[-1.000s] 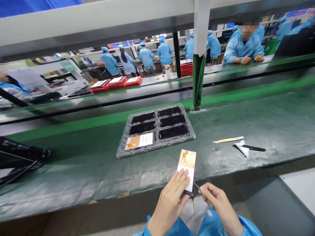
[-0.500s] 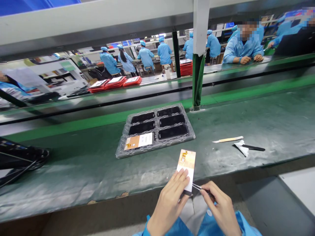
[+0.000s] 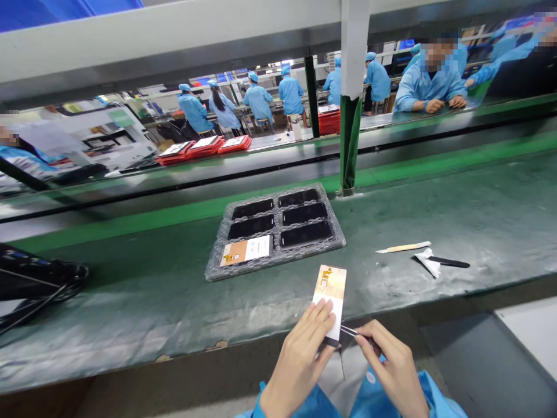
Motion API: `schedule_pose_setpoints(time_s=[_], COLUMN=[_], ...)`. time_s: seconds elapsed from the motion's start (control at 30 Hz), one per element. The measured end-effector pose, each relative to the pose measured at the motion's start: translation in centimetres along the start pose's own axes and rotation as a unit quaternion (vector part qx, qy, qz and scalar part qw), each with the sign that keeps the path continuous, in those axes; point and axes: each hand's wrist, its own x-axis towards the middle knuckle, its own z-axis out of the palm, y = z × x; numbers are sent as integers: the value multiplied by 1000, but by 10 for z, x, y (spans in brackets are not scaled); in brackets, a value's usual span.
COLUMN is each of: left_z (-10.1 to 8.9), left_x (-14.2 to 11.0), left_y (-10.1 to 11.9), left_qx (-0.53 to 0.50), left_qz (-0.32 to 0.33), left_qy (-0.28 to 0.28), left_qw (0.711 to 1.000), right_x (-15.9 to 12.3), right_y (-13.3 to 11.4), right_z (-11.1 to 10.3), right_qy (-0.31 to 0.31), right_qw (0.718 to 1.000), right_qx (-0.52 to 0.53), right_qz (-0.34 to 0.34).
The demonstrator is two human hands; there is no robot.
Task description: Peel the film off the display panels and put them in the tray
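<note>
My left hand (image 3: 300, 360) holds a small flat display panel (image 3: 331, 293), its back up, white at the near end and orange-brown at the far end. The panel hangs over the near edge of the green conveyor belt (image 3: 130, 296). My right hand (image 3: 391, 371) grips thin metal tweezers (image 3: 349, 331), whose tips touch the panel's lower right corner. Further out on the belt lies a grey moulded tray (image 3: 276, 231) with several dark panels face up and one panel back up in its near left pocket.
To the right on the belt lie a wooden stick (image 3: 404, 247), a white scrap (image 3: 426, 261) and a black tool (image 3: 450, 263). Black cables (image 3: 39, 278) sit at far left. A green and white post (image 3: 350, 116) stands behind the tray. Several people in blue work at the lines behind.
My right hand has shifted the tweezers from pointing up-left near the panel to lying flat, with the tips against the panel's lower right corner. The left hand and panel stay still.
</note>
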Motion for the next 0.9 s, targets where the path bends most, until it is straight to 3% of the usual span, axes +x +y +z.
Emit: schedule_pose_setpoints(time_s=[0.4,0.57,0.67,0.77,0.83,0.9], left_z=[1,2,1,0,-1,-1], left_x=[-1,-1,-1,-1,-2,-3], left_y=[-1,-1,-3,-6,-8,-10], left_qx=[5,8,8,10,11,10], left_qz=[9,9,13,25,32,35], left_qy=[2,4,1,2,1,3], left_qw=[1000,1000,1000,1000,999,999], right_x=[4,-1,-5,-4,-1,4], right_y=[3,8,10,13,17,22], right_z=[0,6,11,14,16,17], right_qy=[37,39,35,-4,-43,-100], right_qw=[992,991,998,997,979,944], right_qx=[-78,-87,-41,49,129,213], right_qz=[-97,-91,-42,62,149,229])
